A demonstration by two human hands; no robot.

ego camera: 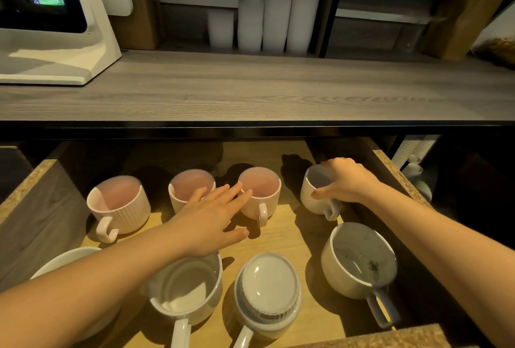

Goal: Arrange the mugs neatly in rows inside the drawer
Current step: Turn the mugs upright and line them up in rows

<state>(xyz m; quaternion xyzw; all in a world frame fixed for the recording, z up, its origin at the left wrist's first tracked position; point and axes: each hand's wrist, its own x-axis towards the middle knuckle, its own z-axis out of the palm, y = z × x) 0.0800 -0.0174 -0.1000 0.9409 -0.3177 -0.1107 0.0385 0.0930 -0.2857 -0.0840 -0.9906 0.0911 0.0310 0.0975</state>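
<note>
Head view: right hand (344, 180) fingers grip the white ribbed mug (316, 194) in the drawer (295, 233); left hand (207, 220) fingers spread wide, holding nothing

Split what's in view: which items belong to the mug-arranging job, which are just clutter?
Job:
- drawer
- back row: three pink ribbed mugs, white ribbed mug gripped by right hand
- front row: four grey-white mugs, one of them upside down
- left hand, open over the pink mugs

Clutter:
- countertop
- white appliance
- stacked white cups
</note>
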